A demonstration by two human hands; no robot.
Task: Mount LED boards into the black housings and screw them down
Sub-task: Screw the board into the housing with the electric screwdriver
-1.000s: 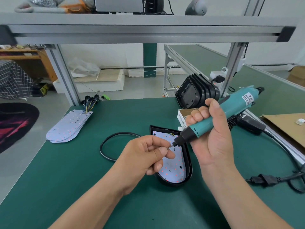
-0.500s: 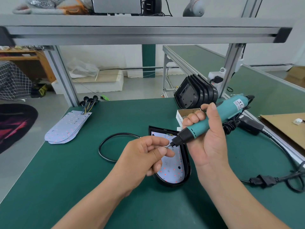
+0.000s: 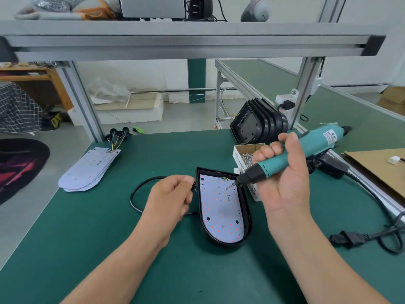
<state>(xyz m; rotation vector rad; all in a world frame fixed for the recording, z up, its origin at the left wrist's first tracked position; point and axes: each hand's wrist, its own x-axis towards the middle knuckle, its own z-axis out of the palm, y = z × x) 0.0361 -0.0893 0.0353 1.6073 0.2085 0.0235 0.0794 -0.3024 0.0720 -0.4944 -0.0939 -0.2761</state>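
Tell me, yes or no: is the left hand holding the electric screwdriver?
No, the right hand grips the teal electric screwdriver, while the left hand is beside the black housing.

- A green-topped workbench (image 3: pixel 87 238) is spanned by an aluminium overhead shelf (image 3: pixel 197 29).
- A second green bench (image 3: pixel 274 82) is set behind, to the right.
- A grey floor (image 3: pixel 186 115), white wall (image 3: pixel 142 73) and wooden desk (image 3: pixel 26 77) are seen beyond.

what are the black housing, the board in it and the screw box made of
Black housing: likely moulded plastic, matte with a faint sheen on its rim. LED board: thin rigid white-coated sheet; base material cannot be told. Screw box: cardboard, brown inside, white printed outside.
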